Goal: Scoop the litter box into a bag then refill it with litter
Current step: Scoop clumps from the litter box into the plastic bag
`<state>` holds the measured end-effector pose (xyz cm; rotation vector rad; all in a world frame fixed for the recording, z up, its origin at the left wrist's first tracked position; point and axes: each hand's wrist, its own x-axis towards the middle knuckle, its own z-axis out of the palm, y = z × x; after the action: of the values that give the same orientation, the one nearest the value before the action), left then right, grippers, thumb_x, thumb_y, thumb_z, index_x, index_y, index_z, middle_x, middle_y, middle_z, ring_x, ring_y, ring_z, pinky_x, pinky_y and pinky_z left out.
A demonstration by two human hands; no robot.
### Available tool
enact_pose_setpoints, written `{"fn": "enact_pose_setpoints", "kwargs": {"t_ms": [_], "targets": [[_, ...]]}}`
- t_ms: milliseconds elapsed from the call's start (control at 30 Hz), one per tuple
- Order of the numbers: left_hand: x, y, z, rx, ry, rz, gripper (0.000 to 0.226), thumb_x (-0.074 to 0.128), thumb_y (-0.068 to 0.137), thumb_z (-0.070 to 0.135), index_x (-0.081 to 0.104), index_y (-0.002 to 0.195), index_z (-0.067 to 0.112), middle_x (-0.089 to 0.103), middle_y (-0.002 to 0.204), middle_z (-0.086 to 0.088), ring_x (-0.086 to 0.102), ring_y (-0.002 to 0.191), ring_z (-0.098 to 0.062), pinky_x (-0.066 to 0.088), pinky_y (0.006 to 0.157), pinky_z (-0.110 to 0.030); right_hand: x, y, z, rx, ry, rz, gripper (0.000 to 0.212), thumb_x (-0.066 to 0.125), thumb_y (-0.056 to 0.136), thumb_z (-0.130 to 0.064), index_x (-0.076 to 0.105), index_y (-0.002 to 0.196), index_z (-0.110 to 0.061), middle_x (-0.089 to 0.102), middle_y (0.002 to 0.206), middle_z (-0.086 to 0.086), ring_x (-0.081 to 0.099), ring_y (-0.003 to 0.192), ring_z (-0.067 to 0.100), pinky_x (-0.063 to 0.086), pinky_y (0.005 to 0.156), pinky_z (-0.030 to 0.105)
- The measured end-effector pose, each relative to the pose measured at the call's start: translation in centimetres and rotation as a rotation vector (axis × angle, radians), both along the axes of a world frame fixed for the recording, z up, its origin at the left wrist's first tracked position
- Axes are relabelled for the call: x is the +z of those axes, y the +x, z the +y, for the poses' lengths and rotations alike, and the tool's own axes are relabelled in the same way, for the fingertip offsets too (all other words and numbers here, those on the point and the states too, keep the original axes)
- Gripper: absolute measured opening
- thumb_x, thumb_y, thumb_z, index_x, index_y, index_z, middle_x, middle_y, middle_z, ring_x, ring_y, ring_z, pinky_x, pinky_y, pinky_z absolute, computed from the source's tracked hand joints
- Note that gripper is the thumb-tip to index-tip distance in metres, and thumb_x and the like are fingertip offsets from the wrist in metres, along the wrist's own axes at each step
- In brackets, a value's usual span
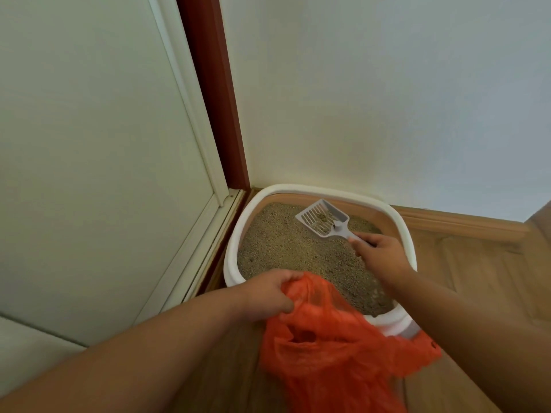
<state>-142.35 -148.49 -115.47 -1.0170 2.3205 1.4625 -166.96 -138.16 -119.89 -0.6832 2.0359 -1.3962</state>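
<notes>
Orange bag bunched in left hand, fingers curled round its rim, mouth open at near edge of litter box. Right hand fingers wrapped on scoop handle; slotted head above litter, few clumps inside.

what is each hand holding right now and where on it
The right hand has its grip on the handle of the grey scoop, held over the litter. The left hand bunches the top edge of the orange bag.
</notes>
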Motion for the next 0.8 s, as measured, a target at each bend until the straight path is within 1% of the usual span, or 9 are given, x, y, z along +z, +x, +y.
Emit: {"fn": "enact_pose_setpoints", "kwargs": {"t_ms": [167,300,367,433,533,600,667,700,800], "targets": [[0.3,-0.4,0.8,-0.056,-0.025,-0.037,0.082,0.070,0.085,0.005,0.039,0.157,0.031,0.054,0.143,-0.001,0.063,0.107,-0.015,0.054,0.070,-0.019,0.6,-0.7,1.1,0.037,0.018,-0.020,0.020,0.074,0.089,-0.038,0.078,0.105,-0.027,0.064,0.072,-0.001,0.048,0.056,0.012,0.043,0.054,0.029],[0.3,-0.6,1.2,-0.085,-0.022,-0.061,0.082,0.069,0.087,0.007,0.038,0.157,0.034,0.054,0.139,0.001,0.063,0.103,-0.014,0.054,0.069,-0.020,1.5,-0.7,1.9,0.062,0.007,-0.044,0.019,0.074,0.089,-0.037,0.078,0.106,-0.029,0.064,0.071,-0.002,0.045,0.054,0.011,0.042,0.052,0.028],[0.4,-0.8,1.3,-0.087,0.011,-0.059,0.082,0.069,0.087,0.005,0.037,0.156,0.034,0.058,0.131,0.002,0.064,0.100,-0.013,0.056,0.069,-0.021,2.0,-0.6,2.2,0.083,0.010,-0.056,0.019,0.074,0.089,-0.038,0.078,0.106,-0.030,0.063,0.070,-0.003,0.044,0.052,0.010,0.041,0.050,0.026],[0.4,-1.0,1.1,-0.072,0.021,-0.054,0.084,0.069,0.085,0.003,0.038,0.156,0.034,0.061,0.128,0.002,0.067,0.103,-0.015,0.062,0.078,-0.028,2.7,-0.7,2.5,0.094,0.013,-0.045,0.016,0.073,0.090,-0.037,0.078,0.105,-0.032,0.063,0.069,-0.003,0.044,0.052,0.009,0.041,0.049,0.026],[0.3,-0.9,1.0,-0.050,0.011,-0.055,0.089,0.071,0.081,0.001,0.038,0.157,0.034,0.059,0.133,0.000,0.066,0.110,-0.018,0.062,0.089,-0.039,3.4,-1.2,3.0,0.121,0.032,0.030,0.012,0.072,0.091,-0.039,0.077,0.102,-0.036,0.065,0.069,-0.005,0.048,0.056,0.010,0.043,0.053,0.025],[0.4,-0.8,1.0,-0.077,-0.002,-0.064,0.092,0.072,0.080,0.000,0.035,0.158,0.034,0.053,0.138,0.001,0.063,0.111,-0.016,0.062,0.089,-0.038,3.9,-1.5,3.1,0.153,0.029,0.033,0.012,0.073,0.090,-0.038,0.078,0.100,-0.035,0.064,0.066,-0.007,0.047,0.056,0.009,0.042,0.053,0.023],[0.6,-0.6,1.0,-0.130,-0.022,-0.098,0.095,0.073,0.080,0.000,0.032,0.159,0.034,0.045,0.137,0.005,0.059,0.108,-0.013,0.062,0.086,-0.033,4.1,-2.0,3.1,0.165,-0.006,-0.028,0.011,0.074,0.090,-0.033,0.079,0.100,-0.031,0.062,0.065,-0.005,0.045,0.059,0.011,0.040,0.054,0.023],[0.7,-0.5,1.0,-0.153,-0.039,-0.131,0.098,0.074,0.079,0.000,0.029,0.159,0.034,0.042,0.137,0.005,0.058,0.109,-0.014,0.062,0.086,-0.033,4.2,-2.2,3.2,0.173,-0.027,-0.065,0.012,0.075,0.089,-0.031,0.080,0.100,-0.030,0.063,0.068,-0.002,0.046,0.063,0.016,0.041,0.057,0.026],[0.6,0.4,0.6,-0.187,-0.056,-0.234,0.116,0.080,0.069,0.008,0.018,0.162,0.040,0.034,0.151,0.000,0.054,0.125,-0.028,0.061,0.092,-0.050,4.7,-2.9,3.6,0.237,-0.061,-0.156,0.024,0.080,0.084,-0.033,0.080,0.107,-0.027,0.065,0.089,0.015,0.048,0.081,0.025,0.041,0.075,0.039]]}}
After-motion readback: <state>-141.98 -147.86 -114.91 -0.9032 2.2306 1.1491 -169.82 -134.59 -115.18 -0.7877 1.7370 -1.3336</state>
